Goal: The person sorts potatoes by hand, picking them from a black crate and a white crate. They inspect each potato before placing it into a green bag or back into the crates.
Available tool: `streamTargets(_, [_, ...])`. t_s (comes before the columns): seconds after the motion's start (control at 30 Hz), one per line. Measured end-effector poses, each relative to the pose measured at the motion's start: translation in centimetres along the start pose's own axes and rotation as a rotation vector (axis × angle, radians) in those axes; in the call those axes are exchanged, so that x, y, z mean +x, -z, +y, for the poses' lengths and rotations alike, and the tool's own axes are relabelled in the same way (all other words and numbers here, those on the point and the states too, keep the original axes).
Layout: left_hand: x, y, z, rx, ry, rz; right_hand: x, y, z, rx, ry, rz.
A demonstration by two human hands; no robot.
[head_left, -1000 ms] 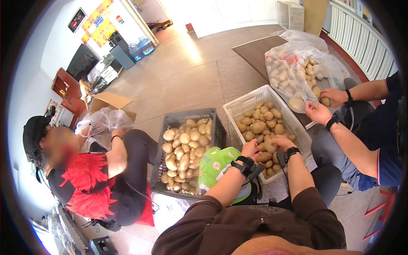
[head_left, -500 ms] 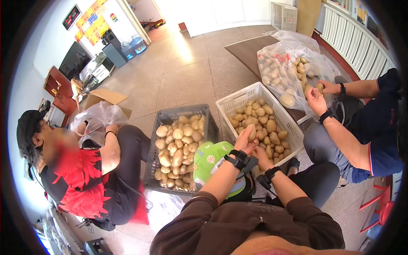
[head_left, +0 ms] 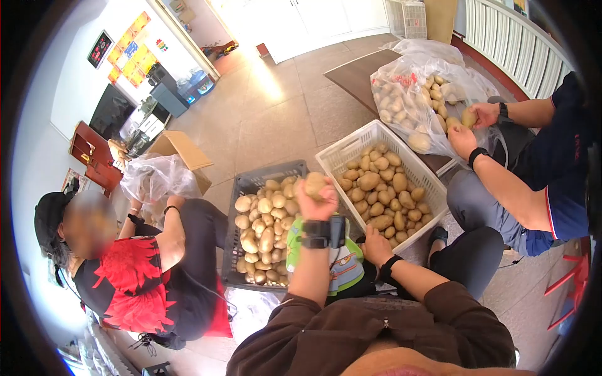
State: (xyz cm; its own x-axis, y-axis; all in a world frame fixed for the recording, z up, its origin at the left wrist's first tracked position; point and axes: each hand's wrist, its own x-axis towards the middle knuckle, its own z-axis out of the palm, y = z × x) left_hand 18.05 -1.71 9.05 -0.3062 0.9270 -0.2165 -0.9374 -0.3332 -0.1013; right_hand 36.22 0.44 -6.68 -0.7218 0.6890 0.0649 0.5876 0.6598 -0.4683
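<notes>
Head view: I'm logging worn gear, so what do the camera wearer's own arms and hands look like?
Dark brown sleeves leave both forearms bare. The left hand has no glove; at its wrist are a broad black strap and a boxy dark device. The right hand is ungloved too, with a black band at the wrist.

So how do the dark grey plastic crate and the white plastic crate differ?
The dark grey plastic crate is much darker than the white plastic crate. The grey crate stands to the left, the white one to the right. The grey crate sits fairly straight in view; the white one is clearly slanted. Both hold many tan potatoes.
</notes>
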Motion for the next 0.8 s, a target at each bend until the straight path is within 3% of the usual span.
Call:
streamTargets(0.13, [-1.8, 0.8, 8.0, -0.046, -0.26, 0.074, 0.0, 0.3, 0.0, 0.096, -0.014, -0.005])
streamTargets(0.23, [-2.4, 7.0, 16.6, -0.061, -0.598, 0.109, -0.1, -0.1, 0.2, 0.097, -0.011, 0.009])
streamTargets(0.33, [-5.5, 8.9, 18.7, -0.051, -0.793, 0.236, 0.1, -0.4, 0.5, 0.07, -0.012, -0.005])
streamTargets(0.8, [-8.2, 9.1, 21.8, -0.029, -0.897, 0.325, -0.1, -0.3, 0.5, 0.08, -0.01, -0.033])
